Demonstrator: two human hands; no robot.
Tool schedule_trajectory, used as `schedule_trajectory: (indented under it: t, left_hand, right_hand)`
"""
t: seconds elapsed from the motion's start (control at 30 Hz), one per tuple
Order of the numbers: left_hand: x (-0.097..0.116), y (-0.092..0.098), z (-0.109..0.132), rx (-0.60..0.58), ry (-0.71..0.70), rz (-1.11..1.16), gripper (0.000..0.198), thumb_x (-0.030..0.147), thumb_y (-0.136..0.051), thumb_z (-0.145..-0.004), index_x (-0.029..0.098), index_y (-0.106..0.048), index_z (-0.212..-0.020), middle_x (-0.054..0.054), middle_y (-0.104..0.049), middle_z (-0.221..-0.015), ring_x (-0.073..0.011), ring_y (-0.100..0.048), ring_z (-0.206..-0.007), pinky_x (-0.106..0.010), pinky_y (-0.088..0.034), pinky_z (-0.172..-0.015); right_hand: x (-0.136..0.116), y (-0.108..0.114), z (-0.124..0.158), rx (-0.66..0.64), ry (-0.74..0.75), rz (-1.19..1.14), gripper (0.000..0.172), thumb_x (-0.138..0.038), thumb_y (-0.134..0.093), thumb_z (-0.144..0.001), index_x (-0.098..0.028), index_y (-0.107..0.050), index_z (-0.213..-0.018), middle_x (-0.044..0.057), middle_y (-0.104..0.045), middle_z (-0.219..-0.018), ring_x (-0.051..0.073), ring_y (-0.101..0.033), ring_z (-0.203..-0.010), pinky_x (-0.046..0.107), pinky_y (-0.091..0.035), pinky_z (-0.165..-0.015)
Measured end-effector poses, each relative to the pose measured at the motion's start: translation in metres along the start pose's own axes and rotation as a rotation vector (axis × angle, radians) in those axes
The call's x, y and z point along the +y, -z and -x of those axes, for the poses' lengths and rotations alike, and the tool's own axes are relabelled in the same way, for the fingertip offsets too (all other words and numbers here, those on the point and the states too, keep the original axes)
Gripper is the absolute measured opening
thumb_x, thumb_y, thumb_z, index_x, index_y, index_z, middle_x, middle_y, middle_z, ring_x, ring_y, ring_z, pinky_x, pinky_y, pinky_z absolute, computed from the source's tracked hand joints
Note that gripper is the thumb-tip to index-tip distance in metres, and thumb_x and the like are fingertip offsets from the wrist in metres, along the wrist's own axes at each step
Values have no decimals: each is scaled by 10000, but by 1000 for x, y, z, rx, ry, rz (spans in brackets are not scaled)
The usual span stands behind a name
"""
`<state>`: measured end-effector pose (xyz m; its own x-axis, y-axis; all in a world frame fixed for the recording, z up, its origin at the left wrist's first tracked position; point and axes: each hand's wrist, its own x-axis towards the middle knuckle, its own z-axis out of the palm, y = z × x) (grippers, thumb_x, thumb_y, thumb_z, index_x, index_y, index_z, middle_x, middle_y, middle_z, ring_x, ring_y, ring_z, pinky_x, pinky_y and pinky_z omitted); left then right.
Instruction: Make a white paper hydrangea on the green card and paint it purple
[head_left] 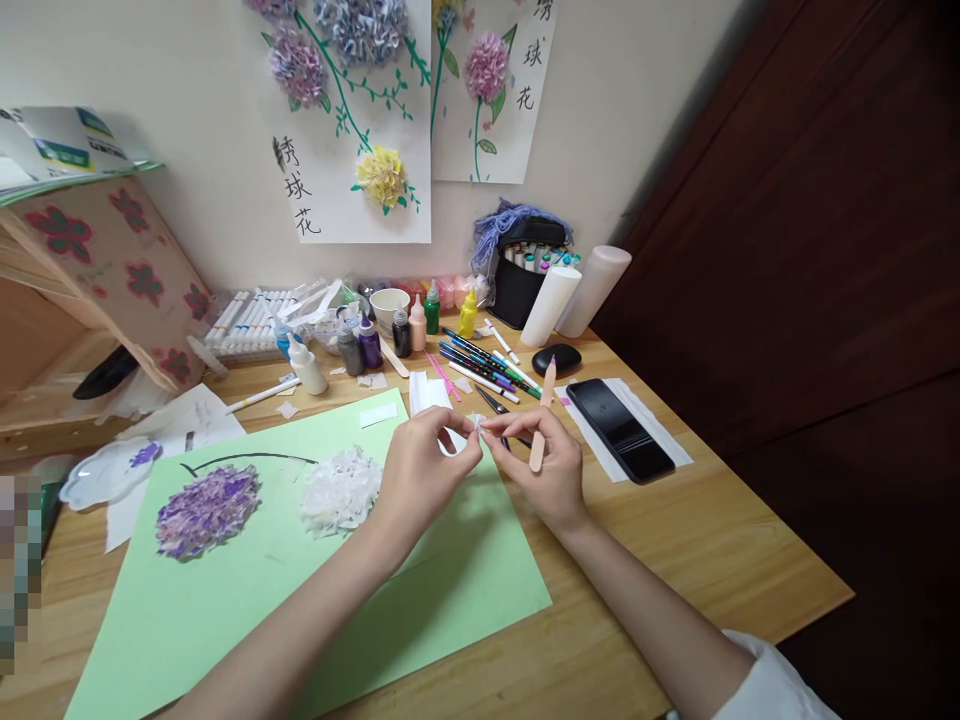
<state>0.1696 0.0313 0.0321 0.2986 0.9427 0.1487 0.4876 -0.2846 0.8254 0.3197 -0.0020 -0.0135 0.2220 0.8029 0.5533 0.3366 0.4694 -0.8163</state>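
Note:
Between the fingertips of my left hand [431,460] and my right hand [544,465] is a small piece of white paper [478,424], pinched by both. A wooden craft stick [538,452] with a purple-stained tip is also tucked among the fingers of my right hand. Under my hands lies a light green sheet [285,600]. It carries a purple crumpled-paper flower [208,510], a white one [341,490] partly behind my left hand, and a dark curved line above them. Scissors [491,400] lie just beyond my fingers, partly hidden.
Paint bottles [370,342], several markers [487,362] and a paper bowl [390,308] stand or lie at the back. At right are a phone [619,430] and a black mouse [556,358]. A paint palette [109,480] sits at left. Flower pictures [360,120] hang on the wall.

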Motion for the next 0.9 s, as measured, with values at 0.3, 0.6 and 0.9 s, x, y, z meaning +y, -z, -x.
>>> schedule_trajectory:
  t: [0.3, 0.6, 0.9]
  left_hand:
    - [-2, -1, -2, -26, 4, 1, 95, 243, -593, -757, 177, -660, -742, 6, -677, -719, -119, -529, -591, -242, -383, -577]
    - [-2, 0, -2, -42, 10, -11, 111, 249, -592, -760, 179, -676, -739, 11, -641, -649, -120, -513, -576, -241, -360, -560]
    - [-3, 2, -2, -33, -2, -13, 96, 236, -599, -756, 181, -677, -741, 10, -660, -676, -117, -516, -578, -241, -375, -563]
  right_hand:
    - [2, -1, 3, 3, -12, 27, 220, -128, -729, -751, -241, -544, -790, 39, -753, -860, 213, -729, -796, 362, -596, -756]
    - [-4, 0, 1, -23, -59, 68, 192, -183, -711, -772, -240, -528, -765, 37, -751, -826, 218, -725, -782, 365, -578, -746]
    - [-4, -1, 1, -33, -105, 44, 181, -216, -682, -795, -241, -506, -758, 37, -738, -824, 212, -718, -782, 368, -579, -757]
